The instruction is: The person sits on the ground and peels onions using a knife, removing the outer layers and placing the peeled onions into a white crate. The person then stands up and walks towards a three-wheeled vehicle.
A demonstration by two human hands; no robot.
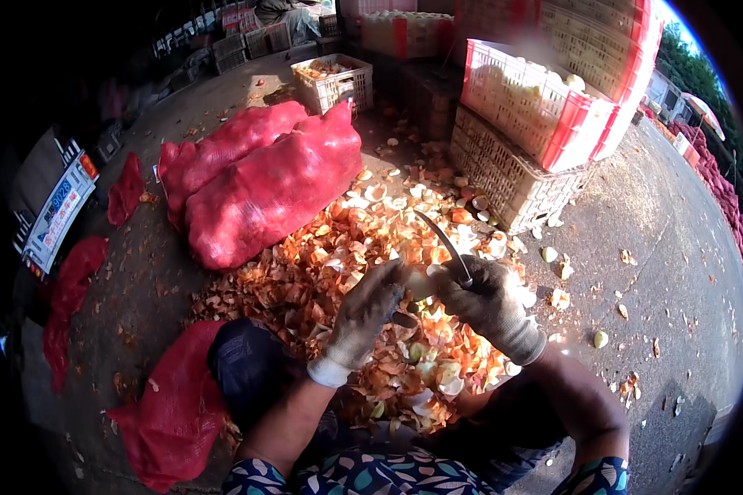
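Note:
Both my hands wear soiled knitted work gloves. My right hand (492,306) grips a knife with a narrow curved blade (443,241), which points up and away to the left. Between my hands is a pale peeled onion (418,283), blurred and partly hidden by the gloves. My left hand (368,318) curls its fingers against the onion's left side. Beneath both hands lies a wide heap of onion skins (322,266), dry orange pieces mixed with white and greenish ones.
Two full red mesh sacks (272,179) lie beyond the heap on the left. Stacked plastic crates stand at the back right, the upper crate (532,105) holding peeled onions. A smaller crate (334,83) holds skins. An emptied-looking red sack (173,408) lies beside my left knee.

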